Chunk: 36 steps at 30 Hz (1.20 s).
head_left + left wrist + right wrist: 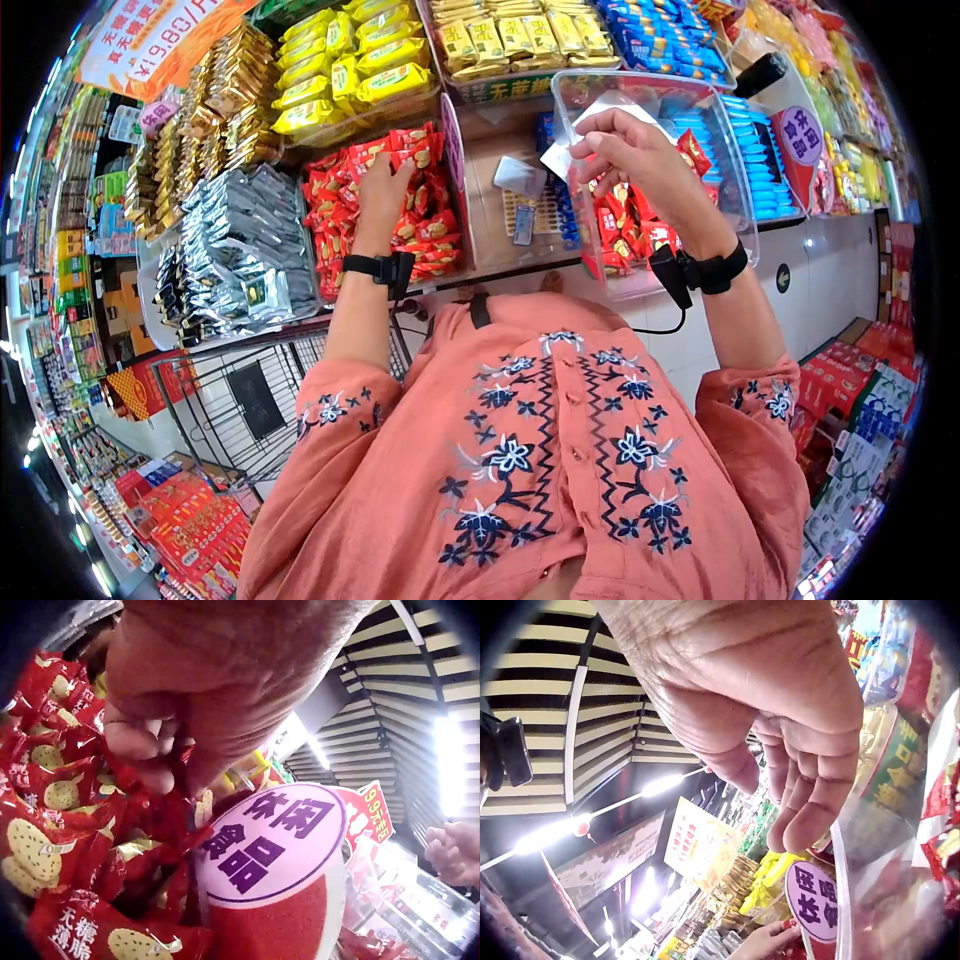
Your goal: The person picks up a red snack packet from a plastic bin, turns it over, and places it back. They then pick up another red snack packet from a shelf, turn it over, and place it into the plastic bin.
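Note:
Red cracker packets (430, 235) fill a bin at the middle left of the display. Over its far part, my left hand (380, 195) reaches in, fingertips at the packets. The left wrist view shows this hand (217, 682) with bent fingers and red wrapping behind them; I cannot tell whether they grip a packet. My right hand (650, 170) hovers over a clear plastic box (740, 215), which has more red packets (615, 230) and white paper (625, 105) in it. In the right wrist view, that hand's fingers (817, 780) are loosely bent with nothing between them.
Silver packets (245, 240) lie left of the red ones, with yellow packets (350, 65) behind. Between red bin and clear box, a compartment (485, 215) holds a few small items. Blue packets (765, 150) are at right. A wire cart (270, 400) stands below left.

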Each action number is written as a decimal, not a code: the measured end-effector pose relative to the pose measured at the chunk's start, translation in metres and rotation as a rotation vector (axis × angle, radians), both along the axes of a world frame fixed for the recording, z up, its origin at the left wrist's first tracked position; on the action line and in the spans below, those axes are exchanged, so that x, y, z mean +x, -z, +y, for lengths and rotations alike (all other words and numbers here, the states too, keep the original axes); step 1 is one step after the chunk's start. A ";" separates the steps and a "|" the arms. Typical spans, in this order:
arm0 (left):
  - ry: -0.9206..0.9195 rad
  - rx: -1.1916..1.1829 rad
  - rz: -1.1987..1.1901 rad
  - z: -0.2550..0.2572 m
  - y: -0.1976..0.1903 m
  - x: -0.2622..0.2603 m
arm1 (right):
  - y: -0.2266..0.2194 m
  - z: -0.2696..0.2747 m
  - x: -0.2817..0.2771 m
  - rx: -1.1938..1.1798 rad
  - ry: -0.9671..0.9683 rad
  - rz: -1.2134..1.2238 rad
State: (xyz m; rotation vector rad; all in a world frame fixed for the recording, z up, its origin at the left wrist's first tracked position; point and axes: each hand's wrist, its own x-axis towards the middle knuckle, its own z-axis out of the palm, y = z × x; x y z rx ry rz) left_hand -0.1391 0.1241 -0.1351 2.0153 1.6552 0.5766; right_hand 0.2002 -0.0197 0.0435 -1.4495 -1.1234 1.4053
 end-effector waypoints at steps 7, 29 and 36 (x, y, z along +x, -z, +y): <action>0.012 0.139 -0.006 0.008 0.023 0.009 | 0.007 -0.008 0.008 -0.023 0.053 0.044; 0.086 -0.193 -0.788 -0.089 -0.146 0.106 | 0.057 -0.028 0.201 -0.144 -0.014 -0.945; 0.107 -0.244 -0.782 -0.106 -0.144 0.131 | 0.071 -0.016 0.197 -0.250 -0.050 -0.875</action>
